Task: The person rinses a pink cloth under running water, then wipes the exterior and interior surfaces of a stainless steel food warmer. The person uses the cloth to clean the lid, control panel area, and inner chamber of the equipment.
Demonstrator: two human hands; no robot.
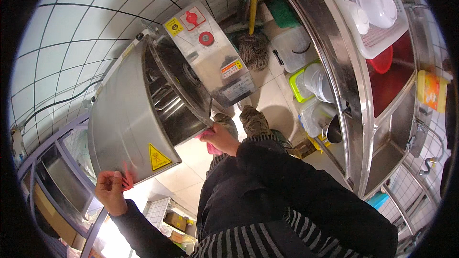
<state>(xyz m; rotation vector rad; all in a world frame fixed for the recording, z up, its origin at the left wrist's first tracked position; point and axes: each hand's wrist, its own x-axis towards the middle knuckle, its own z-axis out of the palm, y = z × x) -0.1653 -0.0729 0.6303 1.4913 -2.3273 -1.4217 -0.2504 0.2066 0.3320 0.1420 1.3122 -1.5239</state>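
A stainless steel machine, which looks like a dough mixer (118, 114), stands before me, its curved panel bearing a yellow warning triangle (159, 157). Metal bars (168, 100) show inside its open chamber (175, 118). My right hand (224, 139) grips a pink cloth (214, 149) at the near end of the chamber's curved rim (186, 102). Beside the panel's lower left corner, my left hand (110, 190) pinches a thin red piece (128, 180), perhaps plastic or cloth. The hand partly hides it.
A control box (215, 57) with a red knob and button adjoins the machine. Behind it stands a mop (253, 50). Plastic containers (315, 82) lie on the floor under a steel sink counter (358, 114). White bowls (376, 5) fill a basket there. A metal rack (57, 172) is at left.
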